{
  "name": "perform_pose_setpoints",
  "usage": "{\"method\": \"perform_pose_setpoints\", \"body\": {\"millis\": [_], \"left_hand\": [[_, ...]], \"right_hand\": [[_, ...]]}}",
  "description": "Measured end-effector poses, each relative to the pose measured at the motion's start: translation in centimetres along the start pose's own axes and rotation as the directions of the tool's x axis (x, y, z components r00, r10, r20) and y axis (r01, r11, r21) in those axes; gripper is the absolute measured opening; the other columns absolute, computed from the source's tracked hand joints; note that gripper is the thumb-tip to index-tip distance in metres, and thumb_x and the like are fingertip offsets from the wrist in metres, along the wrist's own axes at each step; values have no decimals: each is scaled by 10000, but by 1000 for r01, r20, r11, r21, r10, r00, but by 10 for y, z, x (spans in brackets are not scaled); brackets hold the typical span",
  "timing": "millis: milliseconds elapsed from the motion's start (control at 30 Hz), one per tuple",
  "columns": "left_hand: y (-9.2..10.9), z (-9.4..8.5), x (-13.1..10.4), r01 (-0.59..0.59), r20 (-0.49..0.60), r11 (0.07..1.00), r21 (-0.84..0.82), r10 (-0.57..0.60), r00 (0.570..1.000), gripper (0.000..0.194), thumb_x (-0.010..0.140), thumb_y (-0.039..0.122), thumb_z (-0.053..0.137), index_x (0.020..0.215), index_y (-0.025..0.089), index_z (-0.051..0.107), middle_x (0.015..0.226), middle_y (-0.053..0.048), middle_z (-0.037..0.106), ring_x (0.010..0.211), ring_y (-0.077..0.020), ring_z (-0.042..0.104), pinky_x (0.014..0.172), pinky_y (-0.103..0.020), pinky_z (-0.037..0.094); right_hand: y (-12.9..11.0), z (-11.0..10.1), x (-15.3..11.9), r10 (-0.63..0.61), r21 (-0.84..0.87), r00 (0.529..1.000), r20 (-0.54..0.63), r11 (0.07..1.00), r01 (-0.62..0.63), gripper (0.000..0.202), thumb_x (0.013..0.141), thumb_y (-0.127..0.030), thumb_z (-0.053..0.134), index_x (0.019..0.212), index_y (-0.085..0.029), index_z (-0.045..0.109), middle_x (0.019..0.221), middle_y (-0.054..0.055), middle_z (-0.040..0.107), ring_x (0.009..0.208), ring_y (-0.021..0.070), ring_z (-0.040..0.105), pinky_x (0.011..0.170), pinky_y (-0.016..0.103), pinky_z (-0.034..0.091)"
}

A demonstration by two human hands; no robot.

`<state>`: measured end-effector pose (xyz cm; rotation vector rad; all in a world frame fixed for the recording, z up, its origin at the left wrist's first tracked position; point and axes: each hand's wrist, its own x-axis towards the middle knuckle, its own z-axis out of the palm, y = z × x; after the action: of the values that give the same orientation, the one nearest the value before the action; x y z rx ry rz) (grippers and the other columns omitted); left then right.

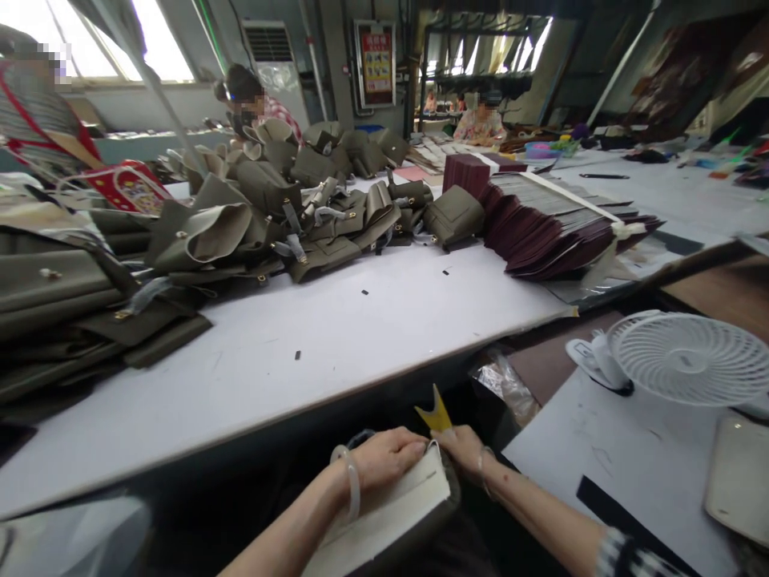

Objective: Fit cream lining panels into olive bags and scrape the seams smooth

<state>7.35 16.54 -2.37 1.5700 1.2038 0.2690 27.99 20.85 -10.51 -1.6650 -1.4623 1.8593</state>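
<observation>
An olive bag piece with a cream lining [396,509] is low in the middle of the view, over the dark area in front of the table. My left hand [381,461], with a pale bangle at the wrist, lies over its upper side, fingers curled at the top edge. Just beyond that edge my right hand [464,450] is closed around a yellow tool with a V-notched end [437,413], which points up and away. My right fingertips are partly hidden behind the bag piece.
A white table [348,336] carries a heap of olive bags [258,208] and a tied stack of maroon pieces [541,216]. Small black bits lie on it. At right a white fan [685,361] stands on a lower surface. Several people work at the back.
</observation>
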Motion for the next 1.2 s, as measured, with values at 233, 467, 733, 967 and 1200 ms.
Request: {"method": "perform_pose_setpoints", "body": {"millis": [233, 467, 733, 967, 1200], "left_hand": [[-13, 4, 1, 72, -60, 996, -61, -76, 995, 464, 881, 521, 472, 1215, 239, 628, 1114, -42, 704, 979, -215, 634, 844, -308, 475], [-8, 3, 0, 115, -131, 982, -149, -135, 982, 815, 808, 425, 597, 1498, 201, 225, 980, -24, 744, 830, -197, 641, 725, -300, 455], [-5, 5, -3, 106, -178, 983, -152, -133, 975, 946, 799, 373, 621, 1528, 234, 34, 771, 33, 720, 669, -183, 597, 620, -273, 407], [5, 4, -6, 64, -222, 998, 1, -62, 973, 600, 832, 378, 594, 1406, 322, 429, 679, 50, 616, 594, -144, 506, 559, -237, 341], [10, 6, -10, -7, -209, 985, 172, 44, 977, 375, 928, 365, 448, 1290, 323, 538, 757, 17, 678, 647, -172, 595, 609, -253, 375]], "right_hand": [[-37, -78, -38, 175, -368, 881, 440, 930, -1, 663, 820, -760, 393, 617, -160, 588, 446, 27, 562, 339, 140, 514, 325, 214, 343], [-73, -59, -15, -324, -696, 867, 378, 519, 497, 448, 879, -574, 483, 754, -173, 640, 673, 22, 644, 616, 151, 559, 547, 248, 315], [-106, -42, 2, -480, -722, 623, 618, -34, 691, 545, 963, -538, 338, 671, -172, 618, 670, 87, 684, 610, 180, 572, 617, 330, 241], [-110, -36, 11, -447, -662, 527, 723, -230, 713, 535, 983, -508, 313, 720, -174, 638, 692, 91, 707, 637, 189, 613, 616, 318, 261], [-113, -35, 9, -431, -651, 515, 741, -275, 708, 524, 990, -475, 313, 712, -166, 632, 698, 91, 711, 621, 200, 629, 590, 322, 252]]}}
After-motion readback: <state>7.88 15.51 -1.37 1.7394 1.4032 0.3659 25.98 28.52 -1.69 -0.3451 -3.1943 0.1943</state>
